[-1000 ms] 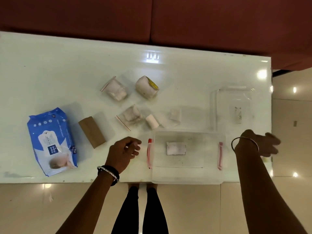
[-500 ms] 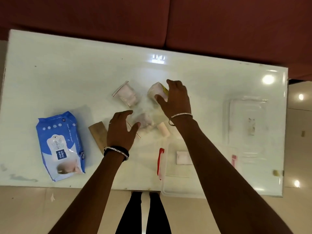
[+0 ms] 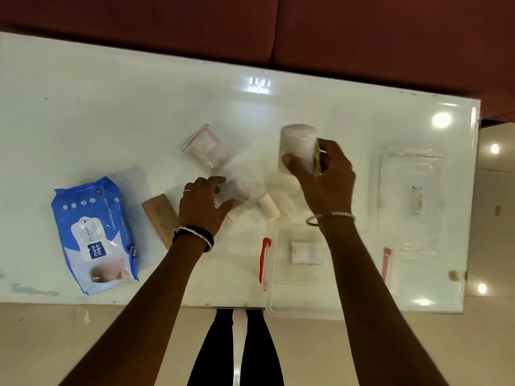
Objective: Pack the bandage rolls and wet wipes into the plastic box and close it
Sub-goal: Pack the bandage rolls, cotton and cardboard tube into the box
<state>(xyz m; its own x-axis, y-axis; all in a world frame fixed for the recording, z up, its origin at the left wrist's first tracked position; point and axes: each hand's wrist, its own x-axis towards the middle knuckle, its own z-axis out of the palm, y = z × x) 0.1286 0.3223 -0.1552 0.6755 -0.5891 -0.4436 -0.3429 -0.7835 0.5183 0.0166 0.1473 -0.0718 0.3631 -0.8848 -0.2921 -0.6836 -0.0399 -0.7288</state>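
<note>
My right hand (image 3: 324, 179) grips a large white bandage roll (image 3: 296, 147) with a yellow label, lifted above the table. My left hand (image 3: 204, 204) closes around a bagged bandage roll (image 3: 235, 190) that rests on the table. Another bagged roll (image 3: 206, 147) lies farther back. A small bare roll (image 3: 268, 205) lies between my hands. The blue wet wipes pack (image 3: 93, 235) sits at the left. The clear plastic box (image 3: 281, 274) with red latches stands at the near edge, partly under my right arm, with a white pad (image 3: 302, 252) inside.
The box's clear lid (image 3: 411, 190) lies flat at the right, beyond the box. A brown cardboard piece (image 3: 160, 218) lies beside my left wrist. The white table (image 3: 111, 107) ends at the right past the lid. A dark red sofa runs behind.
My right hand has raised the large roll off the table and carried it rightward. My left hand has reached forward and curled onto the bagged roll.
</note>
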